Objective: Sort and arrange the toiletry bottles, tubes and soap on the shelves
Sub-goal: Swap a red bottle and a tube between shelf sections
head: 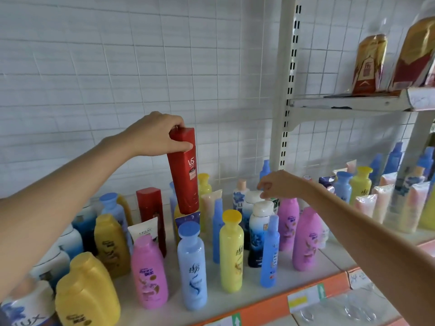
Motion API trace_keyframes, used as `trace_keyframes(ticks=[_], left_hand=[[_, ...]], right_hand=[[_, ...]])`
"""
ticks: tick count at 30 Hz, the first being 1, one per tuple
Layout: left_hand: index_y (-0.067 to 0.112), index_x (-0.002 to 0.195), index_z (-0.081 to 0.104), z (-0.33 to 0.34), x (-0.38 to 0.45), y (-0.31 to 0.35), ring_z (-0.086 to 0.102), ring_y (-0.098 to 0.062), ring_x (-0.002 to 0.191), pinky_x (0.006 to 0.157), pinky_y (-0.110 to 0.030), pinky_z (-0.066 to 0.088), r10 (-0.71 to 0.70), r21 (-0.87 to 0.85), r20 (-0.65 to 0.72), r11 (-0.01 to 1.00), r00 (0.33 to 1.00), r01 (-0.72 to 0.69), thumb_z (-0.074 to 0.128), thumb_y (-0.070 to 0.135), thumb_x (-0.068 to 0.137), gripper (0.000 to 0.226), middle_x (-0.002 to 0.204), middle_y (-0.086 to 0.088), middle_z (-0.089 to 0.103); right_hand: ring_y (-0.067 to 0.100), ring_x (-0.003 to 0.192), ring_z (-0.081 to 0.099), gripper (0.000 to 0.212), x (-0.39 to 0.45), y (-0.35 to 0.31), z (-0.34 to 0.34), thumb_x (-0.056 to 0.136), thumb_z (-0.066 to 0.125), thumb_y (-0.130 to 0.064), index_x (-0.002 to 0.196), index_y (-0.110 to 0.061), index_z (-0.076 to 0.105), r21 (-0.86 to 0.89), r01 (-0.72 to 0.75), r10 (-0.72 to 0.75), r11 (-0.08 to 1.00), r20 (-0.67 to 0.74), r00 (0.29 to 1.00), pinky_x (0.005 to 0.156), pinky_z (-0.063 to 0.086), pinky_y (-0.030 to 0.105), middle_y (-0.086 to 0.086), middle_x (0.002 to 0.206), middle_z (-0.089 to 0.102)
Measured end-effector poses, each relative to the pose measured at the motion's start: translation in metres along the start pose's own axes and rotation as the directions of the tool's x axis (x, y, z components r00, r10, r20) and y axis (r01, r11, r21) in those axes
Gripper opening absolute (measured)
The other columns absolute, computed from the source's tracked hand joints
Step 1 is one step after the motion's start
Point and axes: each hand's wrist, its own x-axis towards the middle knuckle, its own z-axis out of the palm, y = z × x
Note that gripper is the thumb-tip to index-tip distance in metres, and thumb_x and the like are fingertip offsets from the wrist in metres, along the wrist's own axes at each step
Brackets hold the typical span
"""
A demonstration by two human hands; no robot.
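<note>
Your left hand (pixel 154 134) grips the cap end of a red VS bottle (pixel 184 171), thumb across the front, fingers curled round the back. You're holding it in the air, tilted a bit, w/ its base just above a purple-blue tube (pixel 188 217) in the middle of the shelf (pixel 237 304).

Your right hand (pixel 280 184) holds nothing; fingers loosely curled, thumb & forefinger near each other, hovering over a white-capped blue bottle (pixel 259 231).

A 2nd red bottle (pixel 151 215) stands to the left of the lifted one, a white tube (pixel 143 229) leaning in front of it. Front row, left to right: pink bottle (pixel 148 274), light blue bottle (pixel 191 267), yellow bottle (pixel 231 252), slim blue bottle (pixel 270 252). Two more pink bottles (pixel 306 241) stand just right of those. Big yellow bottles (pixel 87 292) sit at far left. Further right along the shelf are more blue & yellow bottles and pale tubes (pixel 381 203). Gold-and-red packs (pixel 369 64) stand on the upper shelf (pixel 348 104).
</note>
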Motion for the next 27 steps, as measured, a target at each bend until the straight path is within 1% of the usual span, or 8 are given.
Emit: trace_keyframes(ticks=[5, 9, 12, 16, 19, 21, 24, 27], left_hand=[[0.015, 0.110, 0.059, -0.001, -0.002, 0.010, 0.057, -0.019, 0.088, 0.077, -0.031, 0.046, -0.008, -0.012, -0.034, 1.000, 0.999, 0.008, 0.066, 0.043, 0.078, 0.042, 0.101, -0.003, 0.064], [0.015, 0.110, 0.059, -0.001, -0.002, 0.015, 0.057, -0.018, 0.086, 0.075, -0.030, 0.044, -0.004, -0.017, -0.071, 1.000, 0.997, 0.003, 0.067, 0.042, 0.078, 0.042, 0.099, -0.002, 0.064], [0.015, 0.110, 0.058, 0.000, -0.002, 0.016, 0.057, -0.018, 0.087, 0.075, -0.030, 0.044, -0.006, -0.034, -0.100, 0.999, 0.995, 0.002, 0.067, 0.042, 0.078, 0.042, 0.100, -0.003, 0.065], [0.016, 0.110, 0.058, 0.001, -0.002, 0.016, 0.056, -0.017, 0.087, 0.075, -0.030, 0.044, -0.014, -0.036, -0.136, 0.999, 0.991, 0.009, 0.066, 0.042, 0.079, 0.041, 0.103, -0.003, 0.065], [0.015, 0.110, 0.058, -0.001, -0.003, 0.016, 0.056, -0.016, 0.087, 0.078, -0.031, 0.046, -0.009, -0.039, -0.165, 0.999, 0.986, 0.002, 0.066, 0.041, 0.079, 0.041, 0.104, -0.004, 0.066], [0.014, 0.111, 0.058, -0.002, -0.003, 0.016, 0.055, -0.017, 0.087, 0.078, -0.031, 0.046, -0.009, -0.041, -0.174, 0.999, 0.985, 0.002, 0.066, 0.040, 0.080, 0.041, 0.104, -0.005, 0.066], [0.015, 0.111, 0.058, -0.002, -0.004, 0.015, 0.055, -0.016, 0.087, 0.077, -0.030, 0.045, -0.017, -0.042, -0.170, 0.999, 0.985, 0.010, 0.065, 0.040, 0.080, 0.041, 0.104, -0.004, 0.065], [0.016, 0.110, 0.058, -0.003, -0.005, 0.014, 0.056, -0.017, 0.087, 0.078, -0.031, 0.046, -0.031, -0.045, -0.160, 0.999, 0.987, 0.025, 0.065, 0.041, 0.080, 0.040, 0.103, -0.003, 0.065]], right_hand=[[0.016, 0.095, 0.057, 0.034, 0.006, 0.006, 0.003, 0.088, 0.058, -0.028, 0.120, -0.016, 0.057, 0.040, 0.000, -0.002, 0.999, 0.034, 0.999, 0.080, 0.042, 0.021, -0.001, 0.108, 0.061], [0.005, 0.070, 0.050, 0.037, 0.009, 0.005, 0.005, 0.088, 0.058, -0.027, 0.121, -0.011, 0.055, 0.074, 0.030, -0.034, 0.997, 0.051, 0.998, 0.060, 0.035, 0.014, -0.013, 0.075, 0.047], [-0.001, 0.063, 0.040, 0.038, 0.016, 0.003, 0.008, 0.089, 0.058, -0.027, 0.123, -0.011, 0.053, 0.037, 0.040, -0.042, 0.999, 0.046, 0.998, 0.056, 0.029, 0.013, -0.015, 0.072, 0.038], [0.011, 0.072, 0.052, 0.041, 0.021, 0.000, 0.008, 0.088, 0.058, -0.028, 0.124, -0.008, 0.051, 0.000, 0.040, -0.040, 0.999, 0.099, 0.994, 0.058, 0.035, 0.012, 0.000, 0.090, 0.057], [0.016, 0.090, 0.049, 0.048, 0.023, -0.001, 0.011, 0.089, 0.057, -0.033, 0.129, -0.008, 0.047, -0.045, 0.063, -0.058, 0.997, 0.107, 0.993, 0.060, 0.032, 0.014, 0.006, 0.115, 0.055], [0.017, 0.088, 0.051, 0.043, 0.025, 0.000, 0.012, 0.089, 0.056, -0.034, 0.122, -0.008, 0.051, -0.054, 0.085, -0.079, 0.995, 0.112, 0.991, 0.060, 0.032, 0.016, 0.003, 0.104, 0.053], [0.010, 0.068, 0.043, 0.023, 0.027, 0.003, 0.013, 0.090, 0.056, -0.033, 0.088, -0.010, 0.053, -0.057, 0.097, -0.091, 0.994, 0.105, 0.990, 0.053, 0.028, 0.015, -0.003, 0.079, 0.045], [0.012, 0.070, 0.040, 0.025, 0.028, 0.005, 0.012, 0.088, 0.058, -0.031, 0.094, -0.007, 0.053, -0.032, 0.115, -0.112, 0.993, 0.093, 0.989, 0.054, 0.026, 0.016, 0.001, 0.083, 0.044]])
